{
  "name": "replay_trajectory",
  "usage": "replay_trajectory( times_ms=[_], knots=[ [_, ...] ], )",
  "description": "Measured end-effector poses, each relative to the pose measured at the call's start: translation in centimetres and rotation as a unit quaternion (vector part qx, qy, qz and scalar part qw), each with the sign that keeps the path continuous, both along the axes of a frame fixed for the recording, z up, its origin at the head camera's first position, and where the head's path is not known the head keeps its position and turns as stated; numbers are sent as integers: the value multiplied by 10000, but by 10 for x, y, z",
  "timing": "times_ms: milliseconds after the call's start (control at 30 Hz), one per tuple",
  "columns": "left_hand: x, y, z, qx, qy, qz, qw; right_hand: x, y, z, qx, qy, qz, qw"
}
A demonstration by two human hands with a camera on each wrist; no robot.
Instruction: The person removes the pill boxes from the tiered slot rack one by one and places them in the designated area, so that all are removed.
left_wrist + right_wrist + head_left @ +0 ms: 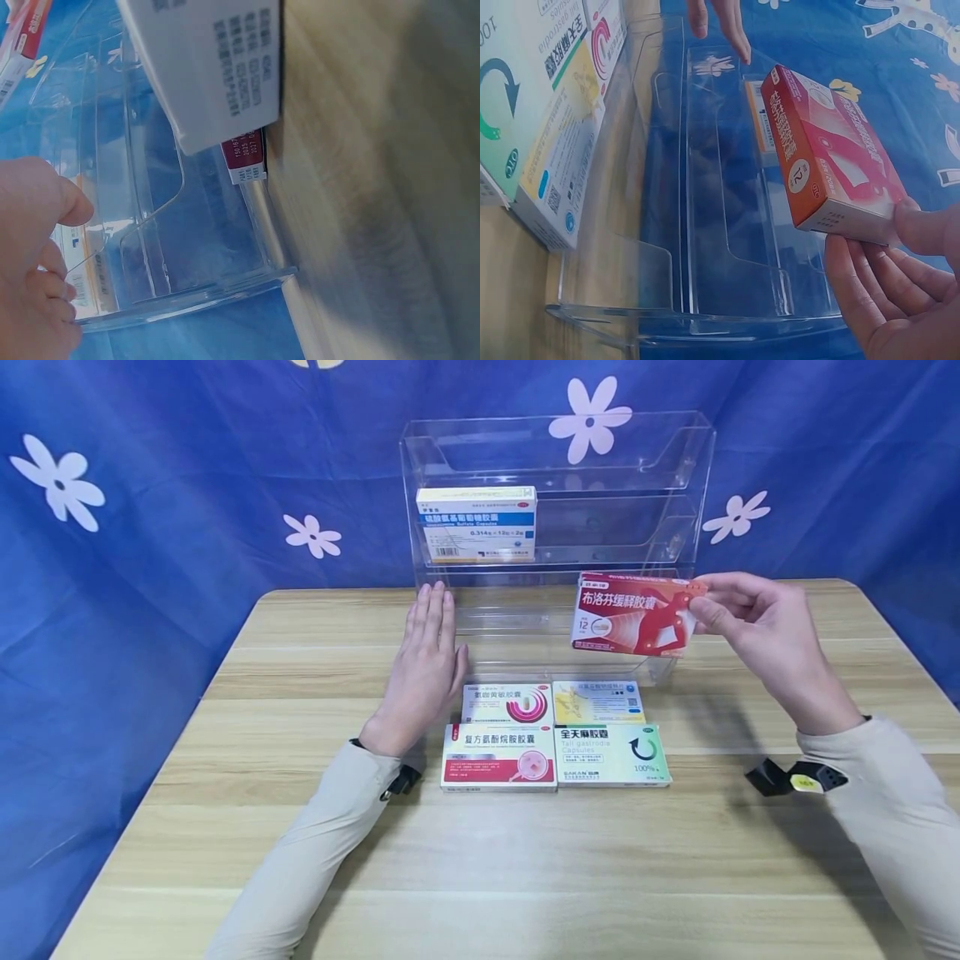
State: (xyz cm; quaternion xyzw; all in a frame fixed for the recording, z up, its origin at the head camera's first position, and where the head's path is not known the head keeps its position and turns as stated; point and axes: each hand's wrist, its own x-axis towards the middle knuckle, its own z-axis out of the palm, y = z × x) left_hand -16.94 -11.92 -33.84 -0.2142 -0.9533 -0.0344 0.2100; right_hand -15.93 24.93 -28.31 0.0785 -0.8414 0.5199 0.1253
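My right hand pinches a red medicine box by its right end, thumb in front and fingers behind. It holds the box tilted in front of the clear tiered rack; the right wrist view shows the same red box over the rack. My left hand has its fingers straight and together, near the rack's left side; whether it touches the rack I cannot tell. A white and blue box stands in the left part of a middle tier of the rack.
Before the rack several boxes lie on the wooden table: a white one with a pink ring, a yellow and white one, a red and white one and a green and white one. A blue flowered cloth hangs behind.
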Motion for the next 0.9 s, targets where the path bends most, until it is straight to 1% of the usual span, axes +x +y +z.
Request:
replay_trajectory(
  times_ms=[67, 300, 500, 700, 900],
  knots=[
    [0, 0, 0, 2, 11, -6, 10000, 0, 0, -2, -39, -64, 23, 10000],
    [1, 0, 2, 7, -6, 5, 10000, 4, 0, -7, 140, -291, -32, 9995],
    [1, 0, 3, -1, -35, 24, 10000, 7, 1, -11, 114, -311, -13, 9995],
    [2, 0, 3, 11, -67, 8, 10000, 10, 0, -16, -5, -302, 146, 9994],
    [3, 1, 4, -6, -62, 15, 10000, 15, 1, -20, 142, -362, 169, 9991]
  ],
)
